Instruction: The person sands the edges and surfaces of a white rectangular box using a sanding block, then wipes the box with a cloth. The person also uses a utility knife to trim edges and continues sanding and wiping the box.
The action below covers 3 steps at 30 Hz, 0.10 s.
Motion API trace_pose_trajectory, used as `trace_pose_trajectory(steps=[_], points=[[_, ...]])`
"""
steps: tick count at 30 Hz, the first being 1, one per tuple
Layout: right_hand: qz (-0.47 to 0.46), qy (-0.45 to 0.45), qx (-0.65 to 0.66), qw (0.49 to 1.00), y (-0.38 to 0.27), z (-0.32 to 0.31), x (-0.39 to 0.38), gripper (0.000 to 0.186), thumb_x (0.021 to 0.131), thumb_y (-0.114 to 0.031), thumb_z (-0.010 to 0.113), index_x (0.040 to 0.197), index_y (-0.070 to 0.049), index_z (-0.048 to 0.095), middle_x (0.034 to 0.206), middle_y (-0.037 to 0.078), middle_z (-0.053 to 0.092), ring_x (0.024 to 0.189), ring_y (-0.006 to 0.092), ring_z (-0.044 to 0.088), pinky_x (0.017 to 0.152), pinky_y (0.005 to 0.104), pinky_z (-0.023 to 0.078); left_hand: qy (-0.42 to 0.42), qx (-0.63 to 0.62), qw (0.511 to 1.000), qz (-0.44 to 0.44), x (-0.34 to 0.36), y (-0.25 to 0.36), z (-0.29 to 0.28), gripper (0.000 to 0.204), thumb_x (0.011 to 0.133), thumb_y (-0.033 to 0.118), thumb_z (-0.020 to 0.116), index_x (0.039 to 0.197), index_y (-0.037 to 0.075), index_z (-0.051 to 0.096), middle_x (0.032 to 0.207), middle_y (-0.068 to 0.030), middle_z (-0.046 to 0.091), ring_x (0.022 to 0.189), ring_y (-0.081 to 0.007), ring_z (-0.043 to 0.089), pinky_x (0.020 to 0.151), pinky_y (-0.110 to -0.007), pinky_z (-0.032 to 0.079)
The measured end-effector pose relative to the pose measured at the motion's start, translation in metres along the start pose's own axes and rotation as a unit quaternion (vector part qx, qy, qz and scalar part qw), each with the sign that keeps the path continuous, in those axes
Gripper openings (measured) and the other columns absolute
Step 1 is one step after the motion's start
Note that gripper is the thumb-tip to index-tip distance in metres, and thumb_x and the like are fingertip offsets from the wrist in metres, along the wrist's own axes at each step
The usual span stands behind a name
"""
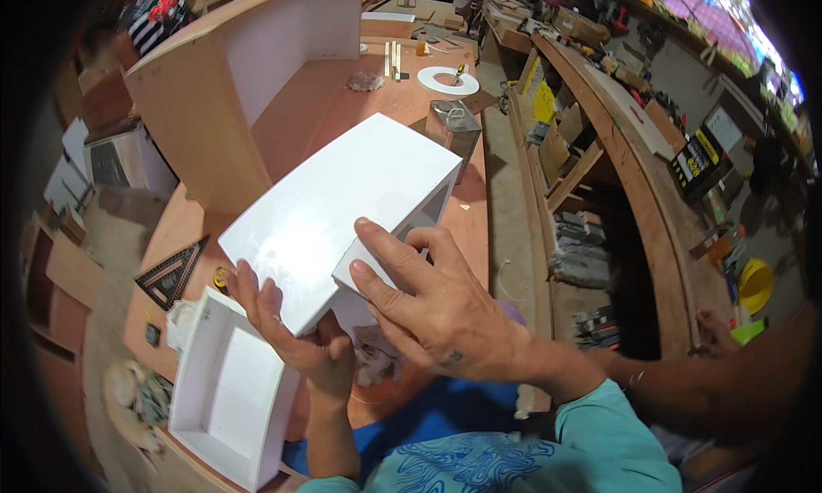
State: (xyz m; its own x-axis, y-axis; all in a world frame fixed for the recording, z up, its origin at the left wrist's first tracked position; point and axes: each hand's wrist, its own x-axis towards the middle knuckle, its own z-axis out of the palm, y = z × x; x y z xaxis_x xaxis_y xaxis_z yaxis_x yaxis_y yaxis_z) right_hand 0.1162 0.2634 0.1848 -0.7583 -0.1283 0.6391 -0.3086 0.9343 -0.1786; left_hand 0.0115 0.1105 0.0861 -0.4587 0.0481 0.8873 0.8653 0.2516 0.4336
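Observation:
A glossy white box [342, 181] is held tilted above the workbench, its open side turned to the right. Under its near corner, my left hand [300, 347] supports it with the fingers wrapped round the edge. My right hand [449, 313] grips a smaller white piece [358, 260] at the box's near right edge, thumb and forefinger lying on its top. Whether that piece is separate or joined to the box cannot be told. Below my left hand, an open white drawer-like box [231, 390] rests on the bench. A crumpled cloth [374, 356] lies beneath my hands.
A large curved wooden cabinet [184, 121] stands on the bench [158, 326] at far left. A black triangular square [171, 272], a tape measure [220, 279], a metal tin [454, 121] and a white ring [448, 80] lie around. Another person's arm [728, 390] reaches in at right, beside cluttered shelves [591, 270].

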Motion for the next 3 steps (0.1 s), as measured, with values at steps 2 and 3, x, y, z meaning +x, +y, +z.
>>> trace_pose_trajectory(steps=[2,3], points=[[0.020,0.028,0.008,0.999,0.020,0.005,-0.002,0.045,0.085,-0.013,0.069,0.128,0.001,0.065,0.139,0.030,0.055,0.134,0.0382,0.049,0.099,0.0546,0.043,-0.009,0.009,1.000,0.011,-0.001,-0.006,0.000,0.071,0.100,0.058,0.052,0.146,0.007,0.037,0.157,-0.0231,0.036,0.151,-0.0457,0.023,0.120,-0.061,0.023],[-0.035,0.030,-0.125,0.991,0.055,0.014,-0.004,0.050,0.083,-0.019,0.073,0.129,-0.001,0.065,0.145,0.027,0.052,0.143,0.0385,0.041,0.099,0.0586,0.041,-0.022,0.018,1.000,0.013,-0.006,-0.017,-0.006,0.082,0.093,0.066,0.059,0.147,0.008,0.037,0.159,-0.0227,0.034,0.151,-0.0456,0.023,0.121,-0.062,0.021]])
